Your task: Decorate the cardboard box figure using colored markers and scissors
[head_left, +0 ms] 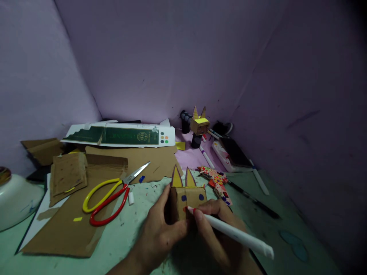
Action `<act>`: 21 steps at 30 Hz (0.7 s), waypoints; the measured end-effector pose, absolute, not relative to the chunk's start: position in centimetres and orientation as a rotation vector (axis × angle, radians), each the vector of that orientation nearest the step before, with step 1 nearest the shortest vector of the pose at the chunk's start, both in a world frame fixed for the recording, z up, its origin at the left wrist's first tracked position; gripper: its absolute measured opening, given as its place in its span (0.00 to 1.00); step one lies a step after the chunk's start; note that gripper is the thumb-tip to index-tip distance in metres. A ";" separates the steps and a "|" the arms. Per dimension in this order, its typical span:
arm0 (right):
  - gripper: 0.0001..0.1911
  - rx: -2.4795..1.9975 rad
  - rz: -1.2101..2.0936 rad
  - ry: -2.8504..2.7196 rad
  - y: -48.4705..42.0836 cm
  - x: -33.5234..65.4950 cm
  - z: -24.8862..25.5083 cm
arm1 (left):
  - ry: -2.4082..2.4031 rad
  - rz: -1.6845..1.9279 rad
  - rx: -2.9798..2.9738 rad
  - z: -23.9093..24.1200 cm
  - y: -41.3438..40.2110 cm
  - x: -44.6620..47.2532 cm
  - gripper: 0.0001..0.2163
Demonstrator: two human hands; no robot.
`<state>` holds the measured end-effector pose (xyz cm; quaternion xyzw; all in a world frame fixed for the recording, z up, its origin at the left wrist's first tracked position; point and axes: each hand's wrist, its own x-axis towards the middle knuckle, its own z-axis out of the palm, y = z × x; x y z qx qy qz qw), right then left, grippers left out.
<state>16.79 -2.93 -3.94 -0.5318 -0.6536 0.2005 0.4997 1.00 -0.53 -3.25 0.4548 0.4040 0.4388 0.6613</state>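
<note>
A small cardboard box with two pointed yellow ears and two dark blue eye spots stands upright in front of me. My left hand is closed around its left side and lower front, the thumb lying across the front face. In my right hand is a white marker with a red collar, pinched near its tip. That tip touches the box front beside a small red mark below the eyes. The lower part of the box is hidden behind my fingers.
Scissors with one yellow and one red handle lie open on cardboard at left. A second eared box stands at the back. Patterned paper, a black pen, another marker and a white bowl lie around.
</note>
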 end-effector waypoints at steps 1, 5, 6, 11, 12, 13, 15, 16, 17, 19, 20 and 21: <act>0.12 -1.276 0.480 -1.582 -2.9 16.9 -3.9 | 0.893 0.994 1.021 -3.2 -0.5 1.0 0.45; 0.10 -1.146 0.470 -1.592 -2.5 17.5 -4.0 | 0.812 1.013 0.983 -3.4 -0.5 1.0 0.47; 0.09 -1.116 0.459 -1.597 -2.4 17.6 -4.0 | 0.808 1.017 0.979 -3.5 -0.5 1.0 0.48; 0.09 -1.156 0.483 -1.579 -2.5 17.6 -4.1 | 0.822 1.012 0.992 -3.5 -0.5 1.0 0.46; 0.10 -1.173 0.513 -1.582 -2.6 17.5 -4.0 | 0.826 1.006 0.992 -3.5 -0.5 1.0 0.46; 0.10 -1.182 0.541 -1.592 -2.7 17.4 -4.0 | 0.828 1.002 0.990 -3.4 -0.5 1.1 0.46; 0.10 -1.164 0.572 -1.629 -2.8 17.2 -4.0 | 0.831 0.995 0.982 -3.4 -0.5 1.1 0.47; 0.10 -1.158 0.581 -1.635 -2.9 17.1 -3.9 | 0.829 0.994 0.980 -3.3 -0.5 1.1 0.47; 0.10 -1.163 0.586 -1.623 -2.9 17.0 -3.8 | 0.827 0.992 0.979 -3.3 -0.5 1.1 0.47; 0.10 -1.188 0.595 -1.583 -2.9 16.8 -3.7 | 0.830 0.984 0.980 -3.4 -0.5 1.0 0.48; 0.09 -1.200 0.594 -1.568 -2.9 16.8 -3.6 | 0.833 0.981 0.981 -3.4 -0.5 1.0 0.48; 0.08 -1.202 0.589 -1.571 -2.9 16.7 -3.5 | 0.837 0.981 0.984 -3.5 -0.5 0.9 0.48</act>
